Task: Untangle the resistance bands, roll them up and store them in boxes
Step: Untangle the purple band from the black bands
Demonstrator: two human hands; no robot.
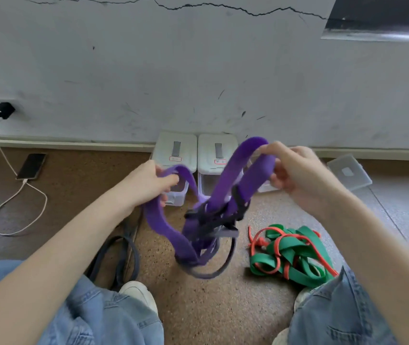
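While the purple band (223, 195) hangs mid-frame, tangled w/ a thin black one, left hand (148, 181) grips one loop, right hand (290, 170) pinches the other; boxes (176, 153) behind, upper center.

The person wore loose, light-blue denim jeans (103, 317), faded and creased, with visible seams. On the leg at five o'clock a stitched pocket edge showed in the denim. White shoes (140, 293) with rounded toes peeked from under the hems, one near six o'clock, another at about five o'clock, only partly seen. Both forearms were bare, with no sleeves, watch or bracelet in sight. The left hand (148, 183) and right hand (295, 170) were bare too, and their fingers (265, 149) carried no rings that could be made out.
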